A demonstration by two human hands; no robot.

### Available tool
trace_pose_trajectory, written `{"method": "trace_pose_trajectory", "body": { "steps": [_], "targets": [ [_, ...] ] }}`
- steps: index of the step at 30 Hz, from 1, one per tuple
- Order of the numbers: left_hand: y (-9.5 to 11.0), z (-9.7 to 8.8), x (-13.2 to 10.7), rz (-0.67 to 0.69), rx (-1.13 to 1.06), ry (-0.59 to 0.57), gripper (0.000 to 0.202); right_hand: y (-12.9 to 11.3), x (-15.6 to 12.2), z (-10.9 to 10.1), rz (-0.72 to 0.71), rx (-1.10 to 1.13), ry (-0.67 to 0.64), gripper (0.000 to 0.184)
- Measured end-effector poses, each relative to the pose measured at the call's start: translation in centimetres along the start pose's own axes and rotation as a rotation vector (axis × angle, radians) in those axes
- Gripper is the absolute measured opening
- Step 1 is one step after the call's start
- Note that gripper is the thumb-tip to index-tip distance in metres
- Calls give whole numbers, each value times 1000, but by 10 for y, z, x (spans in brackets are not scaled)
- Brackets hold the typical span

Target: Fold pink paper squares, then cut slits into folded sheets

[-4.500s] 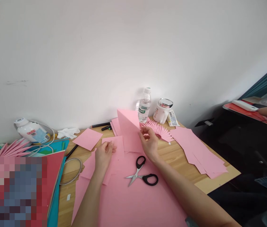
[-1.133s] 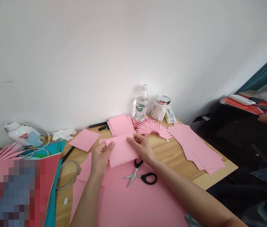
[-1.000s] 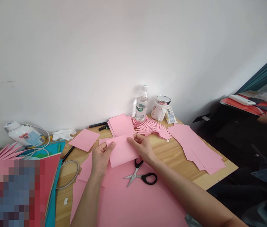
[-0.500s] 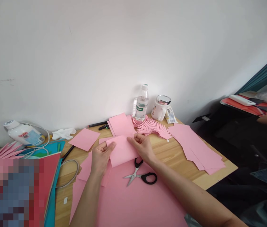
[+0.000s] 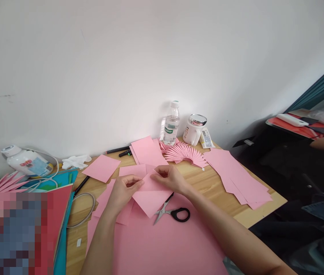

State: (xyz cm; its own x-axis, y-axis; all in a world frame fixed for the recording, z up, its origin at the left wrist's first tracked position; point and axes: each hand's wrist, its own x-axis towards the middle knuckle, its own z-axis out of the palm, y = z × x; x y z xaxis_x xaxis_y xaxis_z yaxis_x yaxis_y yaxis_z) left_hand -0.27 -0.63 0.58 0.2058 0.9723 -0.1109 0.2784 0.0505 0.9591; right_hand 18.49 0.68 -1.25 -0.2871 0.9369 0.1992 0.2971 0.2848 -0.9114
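Left hand (image 5: 121, 193): thumb and fingers pinch the folded pink paper (image 5: 152, 201); some fingertips are hidden.
Right hand (image 5: 175, 179): fingers grip the same paper, undersides unseen.
Folded paper: between both hands, one corner pointing down beside the scissors (image 5: 170, 212), whose far handle is mostly covered.
Water bottle (image 5: 172, 126): green label, "bon" legible.
Mug (image 5: 193, 133): sideways lettering, hard to read.
Lower left: pixelated block.

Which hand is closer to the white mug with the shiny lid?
The right hand. It pinches the pink paper in front of the white mug, a little to its left. The left hand grips the same paper farther left.
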Motion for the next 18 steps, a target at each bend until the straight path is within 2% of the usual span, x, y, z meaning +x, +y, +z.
{"method": "trace_pose_trajectory", "body": {
  "steps": [7, 13, 16, 18],
  "targets": [
    [2, -5, -2, -30, -62, -51, 39, -9, -1, -9, 36, 20, -5, 25],
    [2, -7, -3, -86, -73, -232, 23, -6, -2, -13, 22, 60, -90, 23],
    [2, -4, -4, -89, -23, -225, 20, -6, -2, -13, 23, 82, -149, 23],
    [1, -1, -3, -52, -2, -172, 22, -7, -2, -14, 32, 86, -137, 24]
  ]
}}
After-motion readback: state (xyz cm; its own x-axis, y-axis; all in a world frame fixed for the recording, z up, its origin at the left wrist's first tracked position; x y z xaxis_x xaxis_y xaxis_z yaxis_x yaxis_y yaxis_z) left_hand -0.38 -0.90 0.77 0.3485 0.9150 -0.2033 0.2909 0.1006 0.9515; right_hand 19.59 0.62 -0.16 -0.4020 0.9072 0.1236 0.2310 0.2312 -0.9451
